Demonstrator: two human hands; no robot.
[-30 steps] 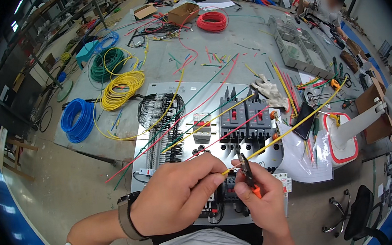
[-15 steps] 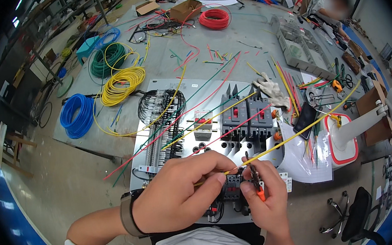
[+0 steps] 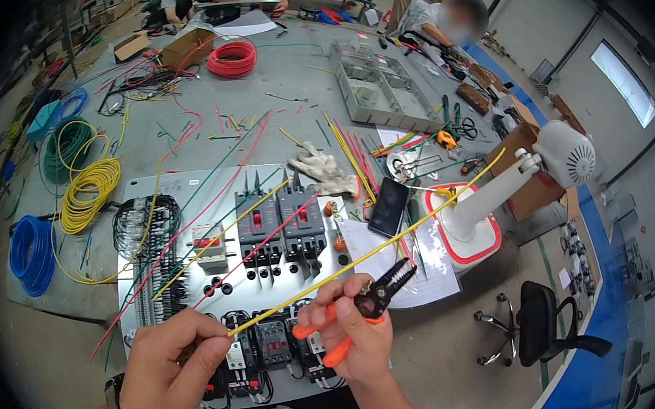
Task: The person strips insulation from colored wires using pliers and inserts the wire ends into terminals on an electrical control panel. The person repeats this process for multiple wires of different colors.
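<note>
My left hand [image 3: 171, 369] pinches the near end of a long yellow wire [image 3: 395, 237] that runs up and to the right across the table. My right hand [image 3: 357, 335] grips orange-handled wire strippers [image 3: 370, 304], with the black jaws pointing right, just below the wire. Both hands hover over a grey mounting panel [image 3: 182, 189] that carries two dark circuit breakers [image 3: 280, 227], a small white breaker [image 3: 210, 245] and a row of contactors [image 3: 272, 346] at its near edge. Red, green and yellow wires lie across the panel.
Coils of yellow [image 3: 89, 196], blue [image 3: 29, 253], green [image 3: 70, 148] and red [image 3: 232, 58] wire lie at the left and back. White gloves [image 3: 322, 170], a dark phone [image 3: 388, 206], a white desk fan [image 3: 532, 175] and hand tools sit at the right. Other people work at the far end. An office chair [image 3: 544, 332] stands at the lower right.
My hands have drawn apart. The left hand now holds the wire's end out to the left, and the right hand has turned the strippers so their jaws point right.
</note>
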